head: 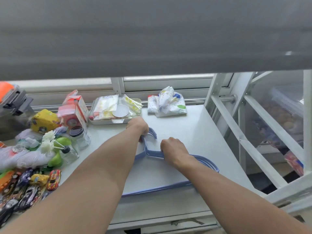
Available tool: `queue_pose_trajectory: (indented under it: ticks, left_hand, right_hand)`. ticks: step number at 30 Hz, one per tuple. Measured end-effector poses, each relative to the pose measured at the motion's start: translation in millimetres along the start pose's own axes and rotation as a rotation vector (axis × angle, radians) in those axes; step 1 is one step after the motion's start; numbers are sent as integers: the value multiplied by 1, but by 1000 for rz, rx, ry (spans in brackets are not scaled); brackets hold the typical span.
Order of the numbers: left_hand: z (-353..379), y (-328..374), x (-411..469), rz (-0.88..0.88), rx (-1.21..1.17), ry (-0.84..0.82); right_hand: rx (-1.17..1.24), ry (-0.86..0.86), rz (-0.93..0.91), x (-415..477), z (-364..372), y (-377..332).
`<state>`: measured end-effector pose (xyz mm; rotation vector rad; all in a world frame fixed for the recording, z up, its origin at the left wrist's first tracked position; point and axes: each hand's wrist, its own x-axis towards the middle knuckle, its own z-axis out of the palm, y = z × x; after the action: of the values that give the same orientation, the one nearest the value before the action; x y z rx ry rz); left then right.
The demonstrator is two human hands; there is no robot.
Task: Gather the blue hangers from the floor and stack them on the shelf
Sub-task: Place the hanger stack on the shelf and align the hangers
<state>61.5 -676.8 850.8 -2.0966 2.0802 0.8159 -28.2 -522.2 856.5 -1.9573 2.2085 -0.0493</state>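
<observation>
A stack of several blue hangers (pixel 205 162) lies flat on the white shelf (pixel 199 132), hooks pointing away from me. My left hand (pixel 137 125) is closed on the hooks at the far end of the stack. My right hand (pixel 173 152) grips the neck and right shoulder of the stack, just below the hooks. My forearms cover the left shoulder and part of the bottom bars. No floor is in view.
A tray of packets (pixel 108 121) and a patterned bundle (pixel 168 102) sit at the back of the shelf. Glass jars (pixel 80 136), boxes, plush items and toy cars (pixel 33 183) crowd the left side. A white metal frame (pixel 244 137) stands to the right.
</observation>
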Motion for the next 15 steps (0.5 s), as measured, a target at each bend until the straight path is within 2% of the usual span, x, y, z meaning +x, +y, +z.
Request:
queue_pose_trajectory:
  ticks: [15]
  left_hand:
    - [-11, 6, -4, -3, 92, -69]
  right_hand:
    - [7, -19, -1, 3, -3, -4]
